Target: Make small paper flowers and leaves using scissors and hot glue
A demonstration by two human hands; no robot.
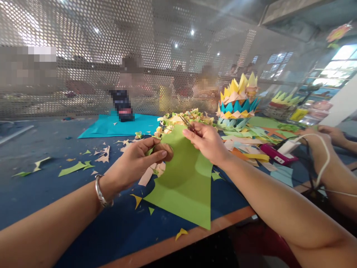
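My right hand (208, 143) is closed on a slim metal tool (187, 122) with pointed tips; whether it is tweezers or small scissors I cannot tell. Its thumb and fingers lie over the upper part of a green paper sheet (189, 190), which slopes down toward the table's front edge. Beside the sheet's left edge, my left hand (139, 158) has its fingers curled with the thumb pressed in. A rounded brownish shape shows at those fingertips, too unclear to name. Behind both hands is a heap of small folded paper pieces (196, 116) in yellow, peach and green.
Paper scraps (73, 168) litter the blue table (36, 197). Blue paper (95, 126) lies at the back, with a dark phone-like object (122, 106) on it. A layered paper ornament (237, 106), a magenta power strip (279, 154), cables and another person's arm (320, 156) are at right.
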